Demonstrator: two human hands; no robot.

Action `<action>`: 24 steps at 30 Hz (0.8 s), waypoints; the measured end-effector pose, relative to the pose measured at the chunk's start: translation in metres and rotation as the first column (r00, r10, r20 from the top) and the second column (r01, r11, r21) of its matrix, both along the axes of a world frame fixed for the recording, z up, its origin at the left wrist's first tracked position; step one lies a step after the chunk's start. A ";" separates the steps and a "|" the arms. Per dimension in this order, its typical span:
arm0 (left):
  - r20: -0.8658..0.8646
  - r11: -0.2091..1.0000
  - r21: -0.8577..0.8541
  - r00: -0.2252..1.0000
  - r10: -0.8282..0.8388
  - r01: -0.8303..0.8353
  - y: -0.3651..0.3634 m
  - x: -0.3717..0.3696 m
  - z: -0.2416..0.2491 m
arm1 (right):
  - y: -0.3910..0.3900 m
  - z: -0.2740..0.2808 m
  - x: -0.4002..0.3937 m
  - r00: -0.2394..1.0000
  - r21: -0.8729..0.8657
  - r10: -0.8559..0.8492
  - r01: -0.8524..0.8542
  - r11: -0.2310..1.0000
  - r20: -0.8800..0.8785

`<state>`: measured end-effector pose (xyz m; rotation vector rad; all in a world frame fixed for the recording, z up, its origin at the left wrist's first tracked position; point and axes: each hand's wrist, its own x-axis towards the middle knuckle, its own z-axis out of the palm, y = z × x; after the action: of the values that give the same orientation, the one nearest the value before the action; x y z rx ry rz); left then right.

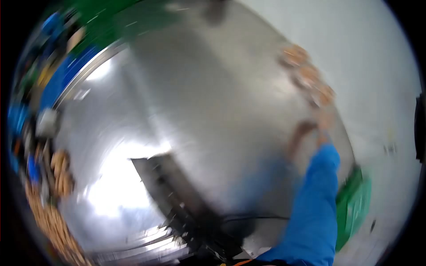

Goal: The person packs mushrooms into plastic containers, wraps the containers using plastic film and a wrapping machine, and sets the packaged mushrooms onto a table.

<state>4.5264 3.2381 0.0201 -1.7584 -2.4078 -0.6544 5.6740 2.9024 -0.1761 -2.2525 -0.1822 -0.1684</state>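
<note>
Mid-reach w/ right hand [320, 126] in blue sleeve [317, 208] toward row of brownish pieces [308, 75] at steel table [199, 97] far edge, grip too blurry to tell, left hand out of frame, prob needs a clean pinch next.

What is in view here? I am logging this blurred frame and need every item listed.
steel table: one, silver, fills the middle of the view.
dark tray-like piece: one, black, lower middle of the table; too blurred to name.
brown items: a short row, count unclear, tan, at the table's right edge.
brown pile: one heap, tan, lower left edge.
crate: one, green, on the floor at right.
cable: one, black, near the bottom.
floor: pale, right side.
sleeve: one, blue, lower right.
right hand: one, blurred, reaching by the brown items; grip unclear.
</note>
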 end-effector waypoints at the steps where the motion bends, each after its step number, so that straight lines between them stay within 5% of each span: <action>1: 0.004 0.998 0.010 0.998 0.066 -0.066 -0.025 -0.035 0.018 | 0.026 0.010 -0.030 0.994 0.018 0.109 -0.110 0.994 0.021; 5: 0.080 0.984 -0.036 0.981 0.176 -0.173 -0.054 -0.143 0.056 | 0.117 0.080 -0.210 0.826 0.386 0.541 -0.453 0.804 -0.158; 7: 0.318 0.948 -0.151 0.894 0.316 -0.282 -0.020 -0.048 0.074 | 0.154 0.118 -0.285 0.758 0.408 0.623 -0.516 0.753 -0.191; 8: -0.031 0.949 -0.183 0.966 0.255 -0.257 -0.005 -0.109 0.040 | 0.164 0.129 -0.302 0.727 0.276 0.662 -0.608 0.744 -0.184; 9: 0.432 0.985 -0.070 0.885 0.172 -0.157 0.012 -0.119 0.014 | 0.171 0.140 -0.317 0.702 0.129 0.691 -0.679 0.723 -0.172; 10: 0.318 0.961 -0.153 0.909 0.270 -0.232 0.036 -0.153 -0.018 | 0.173 0.146 -0.330 0.683 -0.023 0.713 -0.725 0.689 -0.159; 11: 0.220 0.959 -0.226 0.950 0.221 -0.171 0.062 -0.195 -0.054 | 0.172 0.143 -0.336 0.691 0.052 0.696 -0.701 0.711 -0.195; 12: 0.104 0.987 -0.118 0.987 0.121 -0.108 0.075 -0.128 -0.029 | 0.165 0.145 -0.339 0.705 0.114 0.670 -0.665 0.738 -0.231; 13: 0.193 0.965 -0.218 0.963 0.189 -0.146 0.091 -0.112 -0.029 | 0.159 0.144 -0.337 0.713 0.174 0.650 -0.627 0.759 -0.265; 15: 0.249 0.989 -0.143 0.965 0.082 -0.048 0.120 -0.107 -0.056 | 0.130 0.148 -0.339 0.705 0.138 0.688 -0.674 0.726 -0.174; 17: 0.311 0.985 -0.171 0.947 0.084 -0.031 0.156 -0.137 -0.109 | 0.094 0.152 -0.343 0.736 -0.102 0.661 -0.676 0.730 -0.148; 19: 0.378 0.966 -0.169 0.893 0.246 -0.194 0.171 -0.104 -0.107 | 0.057 0.160 -0.357 0.790 -0.277 0.597 -0.610 0.743 -0.138; 20: 0.229 0.964 -0.154 0.942 0.247 -0.215 0.172 -0.094 -0.101 | 0.065 0.208 -0.411 0.816 -0.393 0.526 -0.577 0.716 -0.240; 21: 0.259 0.954 -0.169 0.923 0.284 -0.246 0.180 -0.101 -0.113 | 0.070 0.254 -0.474 0.841 -0.505 0.432 -0.541 0.672 -0.326; 24: 0.471 0.963 -0.107 0.840 0.269 -0.248 0.208 -0.117 -0.130 | 0.041 0.259 -0.520 0.912 -0.476 0.297 -0.403 0.782 -0.283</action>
<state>4.4092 3.4466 -0.1096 -1.3556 -2.9255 -1.1235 5.1543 2.9437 0.0830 -2.7066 -0.6054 0.3484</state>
